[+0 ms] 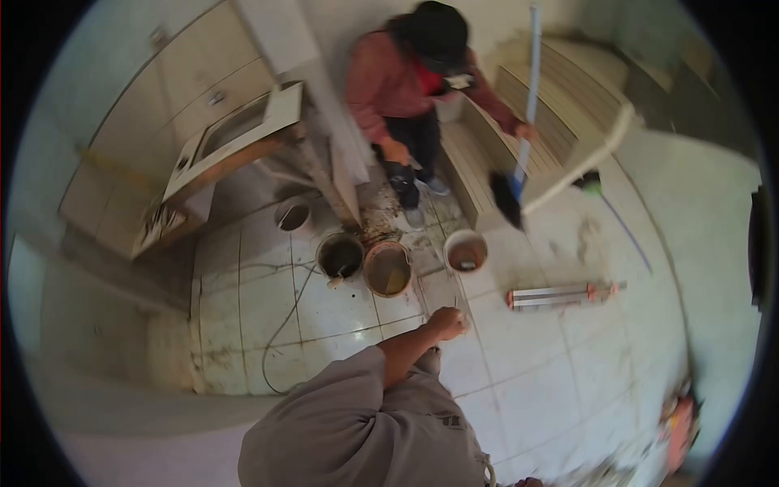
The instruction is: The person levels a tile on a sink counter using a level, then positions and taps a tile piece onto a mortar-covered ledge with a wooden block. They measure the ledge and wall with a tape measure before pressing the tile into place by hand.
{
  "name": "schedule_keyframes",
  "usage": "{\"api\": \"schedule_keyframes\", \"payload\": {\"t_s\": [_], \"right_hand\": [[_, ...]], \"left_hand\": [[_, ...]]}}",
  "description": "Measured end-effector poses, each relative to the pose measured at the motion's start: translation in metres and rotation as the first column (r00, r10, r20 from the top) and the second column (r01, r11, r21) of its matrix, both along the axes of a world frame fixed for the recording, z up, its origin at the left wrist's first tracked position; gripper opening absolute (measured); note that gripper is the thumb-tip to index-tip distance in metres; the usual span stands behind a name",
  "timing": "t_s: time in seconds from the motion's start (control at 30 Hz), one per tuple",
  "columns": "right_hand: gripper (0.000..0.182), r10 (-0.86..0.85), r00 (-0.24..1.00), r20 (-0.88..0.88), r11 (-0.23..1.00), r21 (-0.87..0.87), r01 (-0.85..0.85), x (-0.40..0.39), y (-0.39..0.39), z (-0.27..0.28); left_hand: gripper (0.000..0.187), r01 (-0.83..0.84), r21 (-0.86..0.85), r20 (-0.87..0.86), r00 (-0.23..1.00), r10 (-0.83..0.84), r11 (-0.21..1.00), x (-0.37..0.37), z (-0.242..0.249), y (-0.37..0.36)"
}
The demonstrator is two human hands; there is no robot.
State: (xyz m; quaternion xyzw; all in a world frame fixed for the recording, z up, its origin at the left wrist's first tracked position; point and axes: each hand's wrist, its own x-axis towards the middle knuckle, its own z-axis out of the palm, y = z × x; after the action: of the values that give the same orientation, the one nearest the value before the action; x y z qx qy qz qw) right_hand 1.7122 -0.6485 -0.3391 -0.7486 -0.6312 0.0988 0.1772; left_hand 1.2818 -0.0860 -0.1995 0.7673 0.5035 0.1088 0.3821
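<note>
My left hand point(448, 323) reaches forward over the tiled floor, its fingers curled closed. Whatever sits in them, if anything, is too small to make out. Just ahead of this hand stand an orange-rimmed bucket point(388, 272) with murky contents and a white bucket point(466, 251) with a brownish inside. Only a sliver of my right hand point(529, 482) shows at the bottom edge, and its fingers are cut off from view.
A co-worker point(389, 89) holds a blue-handled broom point(529, 105). A dark-filled bucket point(341, 255) and a smaller bucket point(294, 216) stand left. A cord point(280, 329) crosses the floor tiles. A tile cutter point(560, 295) lies right, near wooden steps point(475, 154).
</note>
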Motion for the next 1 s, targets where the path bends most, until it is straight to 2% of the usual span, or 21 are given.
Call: {"api": "schedule_keyframes", "payload": {"t_s": [0.07, 0.13, 0.17, 0.2, 0.23, 0.27, 0.3, 0.37, 0.4, 0.43, 0.47, 0.5, 0.53, 0.6, 0.67, 0.73, 0.77, 0.83, 0.9, 0.93, 1.0], "right_hand": [[0.024, 0.072, 0.991, 0.116, 0.996, -0.056, -0.065, 0.035, 0.073, -0.011], [0.025, 0.144, 0.966, 0.213, 0.985, -0.121, -0.120, 0.058, 0.147, -0.024], [0.025, 0.181, 0.945, 0.271, 0.977, -0.160, -0.141, 0.072, 0.172, -0.032], [0.017, 0.063, 0.970, -0.237, 0.992, -0.088, -0.086, 0.068, 0.192, -0.017], [0.010, -0.052, 0.706, -0.706, 0.998, -0.066, 0.008, 0.040, 0.229, -0.012], [0.010, -0.032, 0.713, -0.701, 0.997, -0.071, -0.026, 0.017, 0.262, 0.009], [0.014, -0.222, 0.669, -0.710, 0.964, -0.265, 0.039, -0.012, 0.293, 0.034], [0.024, -0.569, 0.545, -0.616, 0.782, -0.610, 0.127, -0.051, 0.344, 0.049], [0.021, -0.589, 0.591, -0.552, 0.710, -0.702, 0.052, -0.054, 0.361, 0.038], [0.017, -0.601, 0.637, -0.482, 0.623, -0.783, -0.005, -0.048, 0.375, 0.020], [0.017, -0.597, 0.669, -0.443, 0.598, -0.801, 0.004, -0.030, 0.376, 0.020], [0.008, -0.616, 0.650, -0.445, 0.606, -0.795, 0.030, -0.012, 0.387, 0.032], [0.002, -0.621, 0.624, -0.475, 0.632, -0.774, 0.040, -0.014, 0.414, 0.041], [0.014, -0.577, 0.592, -0.563, 0.716, -0.697, 0.035, -0.052, 0.472, 0.072], [0.010, -0.505, 0.681, -0.530, 0.731, -0.682, 0.011, -0.055, 0.521, 0.076], [0.005, -0.414, 0.765, -0.493, 0.740, -0.672, -0.033, -0.062, 0.562, 0.058], [0.003, -0.446, 0.837, -0.318, 0.645, -0.762, 0.054, -0.088, 0.588, 0.065], [0.017, -0.535, 0.815, -0.221, 0.559, -0.816, 0.145, -0.108, 0.642, 0.005], [0.020, -0.348, 0.916, -0.200, 0.569, -0.821, 0.037, -0.184, 0.663, -0.010], [0.017, -0.232, 0.883, -0.408, 0.653, -0.738, -0.170, -0.243, 0.653, 0.023], [0.012, -0.047, 0.821, -0.569, 0.659, -0.635, -0.402, -0.367, 0.651, 0.076]], "left_hand": [[0.032, -0.107, -0.014, -0.194, 0.976, 0.102, 0.994, -0.045, -0.014, 0.007], [0.038, -0.091, 0.004, -0.311, 0.946, 0.087, 0.996, -0.083, -0.003, 0.000], [0.043, -0.226, -0.042, -0.296, 0.933, 0.204, 0.973, -0.103, -0.025, -0.009], [0.045, -0.280, -0.050, -0.371, 0.896, 0.242, 0.959, -0.123, -0.029, -0.019], [0.046, -0.368, -0.018, -0.394, 0.857, 0.331, 0.930, -0.137, -0.042, -0.035], [0.045, -0.492, -0.032, -0.391, 0.807, 0.442, 0.870, -0.145, -0.029, -0.055], [0.046, -0.547, -0.046, -0.456, 0.756, 0.469, 0.836, -0.149, -0.016, -0.072], [0.048, -0.747, 0.020, -0.407, 0.601, 0.688, 0.665, -0.151, -0.022, -0.101], [0.048, -0.766, 0.005, -0.419, 0.582, 0.697, 0.643, -0.159, -0.021, -0.113], [0.048, -0.846, 0.052, -0.386, 0.473, 0.792, 0.531, -0.158, -0.032, -0.124], [0.049, -0.913, 0.068, -0.352, 0.355, 0.866, 0.402, -0.147, -0.044, -0.148], [0.048, -0.934, -0.003, -0.335, 0.336, 0.880, 0.356, -0.147, -0.041, -0.166], [0.044, -0.927, 0.060, -0.246, 0.347, 0.905, 0.371, -0.145, -0.046, -0.189], [0.039, -0.924, 0.175, -0.126, 0.323, 0.938, 0.341, -0.166, -0.064, -0.205], [0.030, -0.997, 0.021, -0.157, -0.080, 0.984, -0.078, -0.191, -0.080, -0.214], [0.025, -0.975, -0.048, -0.179, -0.206, 0.962, -0.218, -0.216, -0.087, -0.215], [0.026, -0.976, -0.008, -0.161, -0.216, 0.963, -0.220, -0.232, -0.097, -0.211], [0.029, -0.967, -0.146, -0.090, -0.197, 0.976, -0.208, -0.271, -0.112, -0.201], [0.030, -0.968, -0.146, -0.103, -0.189, 0.976, -0.203, -0.315, -0.114, -0.185], [0.031, -0.975, -0.151, -0.140, -0.145, 0.979, -0.166, -0.335, -0.113, -0.184], [0.031, -0.970, -0.149, -0.154, -0.166, 0.974, -0.189, -0.387, -0.102, -0.174]]}}
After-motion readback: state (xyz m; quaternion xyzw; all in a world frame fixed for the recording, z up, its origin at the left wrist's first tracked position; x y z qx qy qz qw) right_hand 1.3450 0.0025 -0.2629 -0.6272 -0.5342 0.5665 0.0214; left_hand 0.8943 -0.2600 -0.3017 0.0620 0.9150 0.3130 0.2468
